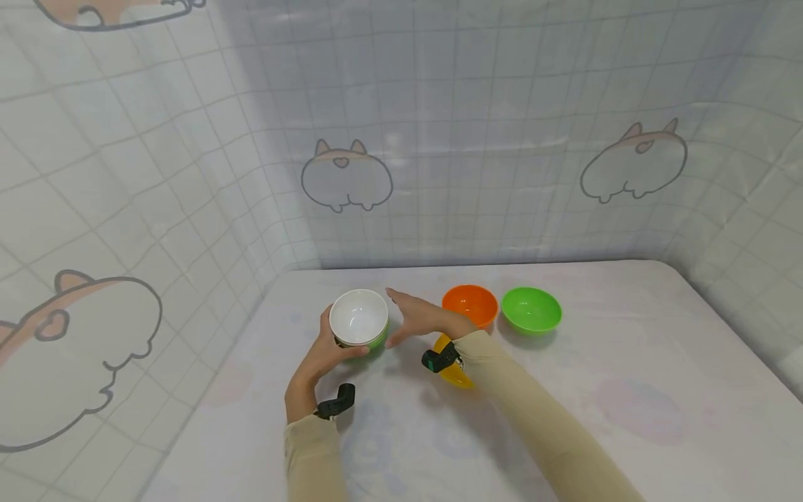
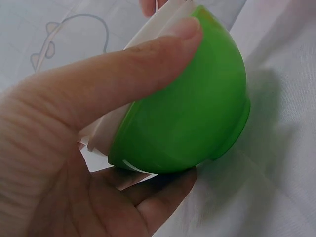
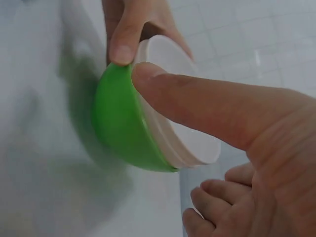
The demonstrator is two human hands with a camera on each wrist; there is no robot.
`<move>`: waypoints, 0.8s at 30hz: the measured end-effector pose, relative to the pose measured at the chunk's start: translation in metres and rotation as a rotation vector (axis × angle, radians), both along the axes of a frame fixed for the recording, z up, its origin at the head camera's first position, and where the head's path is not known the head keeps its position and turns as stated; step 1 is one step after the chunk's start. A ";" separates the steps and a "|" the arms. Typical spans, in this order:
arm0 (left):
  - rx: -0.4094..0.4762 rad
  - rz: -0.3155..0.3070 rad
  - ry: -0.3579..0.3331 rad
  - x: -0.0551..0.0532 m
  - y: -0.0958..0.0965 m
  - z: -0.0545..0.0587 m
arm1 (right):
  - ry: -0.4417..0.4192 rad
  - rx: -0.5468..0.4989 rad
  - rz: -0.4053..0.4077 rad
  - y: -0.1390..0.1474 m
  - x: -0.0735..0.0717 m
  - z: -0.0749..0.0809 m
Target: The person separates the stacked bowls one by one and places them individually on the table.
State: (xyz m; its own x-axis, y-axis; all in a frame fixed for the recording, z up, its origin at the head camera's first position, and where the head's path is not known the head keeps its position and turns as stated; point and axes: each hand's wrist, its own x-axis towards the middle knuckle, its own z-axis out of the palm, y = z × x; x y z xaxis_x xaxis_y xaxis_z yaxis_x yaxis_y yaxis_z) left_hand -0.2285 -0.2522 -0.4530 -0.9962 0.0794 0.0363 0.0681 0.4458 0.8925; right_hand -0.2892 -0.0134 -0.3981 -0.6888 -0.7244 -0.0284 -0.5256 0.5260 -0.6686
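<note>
My left hand (image 1: pixel 326 354) grips a nested stack of bowls at the table's left side, thumb along the near side and fingers round the far side. On the outside is a green bowl (image 2: pixel 202 108); a white bowl (image 1: pixel 359 317) sits uppermost inside it, and more than one pale rim shows in the wrist views. Shadow falls on the cloth beneath the stack. Just right of the stack, my right hand (image 1: pixel 422 315) is spread with thumb and fingers apart. Its thumb (image 3: pixel 197 101) overlaps the green rim in the right wrist view.
An orange bowl (image 1: pixel 469 300) and another green bowl (image 1: pixel 531 312) stand side by side toward the back. A yellow bowl (image 1: pixel 456 377) lies partly hidden under the right wrist. Behind the pale cloth-covered table (image 1: pixel 627 362) hangs a gridded curtain (image 1: pixel 477 174) with cartoon animals.
</note>
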 end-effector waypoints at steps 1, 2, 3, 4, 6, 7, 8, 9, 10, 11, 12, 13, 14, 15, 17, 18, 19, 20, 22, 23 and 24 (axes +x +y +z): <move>-0.005 -0.002 0.001 0.000 0.000 0.000 | -0.003 0.003 0.007 -0.002 -0.002 -0.001; -0.004 0.002 -0.002 0.000 0.000 0.000 | -0.003 0.007 0.011 -0.003 -0.004 -0.001; -0.005 0.001 -0.003 -0.001 0.000 0.000 | -0.002 0.009 0.017 -0.005 -0.005 -0.002; -0.005 0.000 -0.003 -0.001 0.001 0.000 | -0.004 0.008 0.020 -0.007 -0.006 -0.003; -0.003 -0.002 -0.002 -0.001 0.001 0.001 | -0.005 -0.005 0.029 -0.010 -0.008 -0.006; -0.003 -0.006 -0.001 -0.001 0.002 0.002 | -0.001 -0.009 0.031 -0.012 -0.009 -0.007; 0.003 -0.007 -0.003 0.000 0.003 0.003 | 0.002 -0.016 0.033 -0.014 -0.010 -0.009; 0.009 -0.012 -0.003 0.001 0.004 0.004 | 0.006 -0.031 0.039 -0.015 -0.011 -0.011; 0.018 -0.017 -0.002 0.003 0.005 0.008 | 0.010 -0.045 0.039 -0.017 -0.011 -0.012; 0.021 -0.024 -0.001 0.005 0.007 0.012 | 0.014 -0.057 0.036 -0.019 -0.011 -0.013; 0.027 -0.027 -0.002 0.007 0.008 0.016 | 0.019 -0.065 0.033 -0.020 -0.012 -0.014; 0.030 -0.034 -0.006 0.010 0.009 0.020 | 0.028 -0.069 0.025 -0.022 -0.012 -0.015; 0.031 -0.037 -0.010 0.012 0.010 0.024 | 0.035 -0.069 0.015 -0.023 -0.012 -0.016; 0.028 -0.040 -0.014 0.014 0.012 0.027 | 0.046 -0.065 0.004 -0.025 -0.012 -0.016; 0.019 -0.039 -0.026 0.016 0.012 0.031 | 0.073 -0.032 -0.022 -0.027 -0.013 -0.017; 0.019 -0.038 -0.031 0.016 0.012 0.031 | 0.084 -0.023 -0.031 -0.028 -0.013 -0.018; 0.018 -0.037 -0.036 0.015 0.012 0.030 | 0.094 -0.020 -0.036 -0.029 -0.014 -0.018; 0.021 -0.036 -0.039 0.014 0.011 0.029 | 0.101 -0.019 -0.036 -0.030 -0.014 -0.019; 0.025 -0.031 -0.039 0.010 0.009 0.023 | 0.117 -0.022 -0.034 -0.031 -0.014 -0.019; 0.023 -0.030 -0.033 0.008 0.008 0.019 | 0.124 -0.032 -0.030 -0.031 -0.014 -0.019; 0.020 -0.027 -0.028 0.005 0.006 0.014 | 0.126 -0.041 -0.029 -0.032 -0.014 -0.018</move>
